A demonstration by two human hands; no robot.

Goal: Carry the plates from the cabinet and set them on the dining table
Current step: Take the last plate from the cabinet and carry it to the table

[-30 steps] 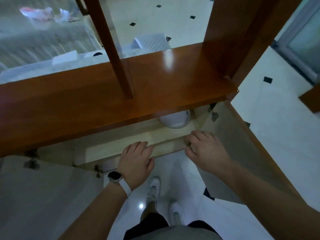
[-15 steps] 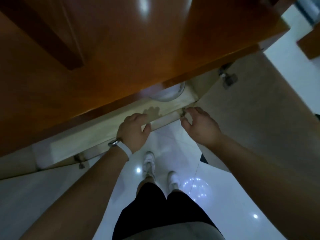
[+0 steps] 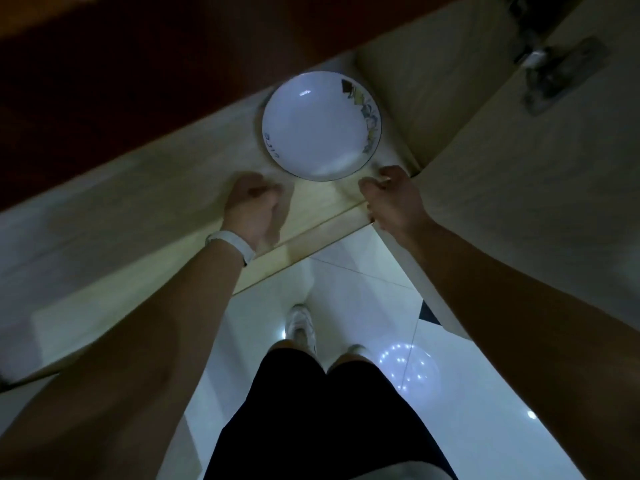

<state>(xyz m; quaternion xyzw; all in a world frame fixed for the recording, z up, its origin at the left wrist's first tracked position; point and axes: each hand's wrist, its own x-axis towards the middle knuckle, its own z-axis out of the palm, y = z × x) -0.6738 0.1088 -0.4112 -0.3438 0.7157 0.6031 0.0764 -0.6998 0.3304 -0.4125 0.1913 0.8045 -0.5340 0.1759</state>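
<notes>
A white plate [image 3: 320, 128] with a dark rim line and a painted pattern on its right side lies on the pale shelf [image 3: 166, 202] inside the open cabinet, near the shelf's right end. My left hand [image 3: 251, 209], with a white wristband, is over the shelf just left of and below the plate, fingers curled and blurred, apart from the plate. My right hand [image 3: 394, 199] is at the shelf's front edge just right of and below the plate, fingers bent, close to the plate's rim without clearly gripping it.
The dark wooden cabinet top [image 3: 156, 64] overhangs the shelf. The right cabinet door [image 3: 536, 202] stands open beside my right arm, with a metal hinge [image 3: 554, 71] at the top. Below lie white floor tiles [image 3: 363, 292], my legs and white shoes.
My head has dropped lower, so the whole plate shows under the cabinet top. Both hands have moved in from the shelf's front edge towards the plate.
</notes>
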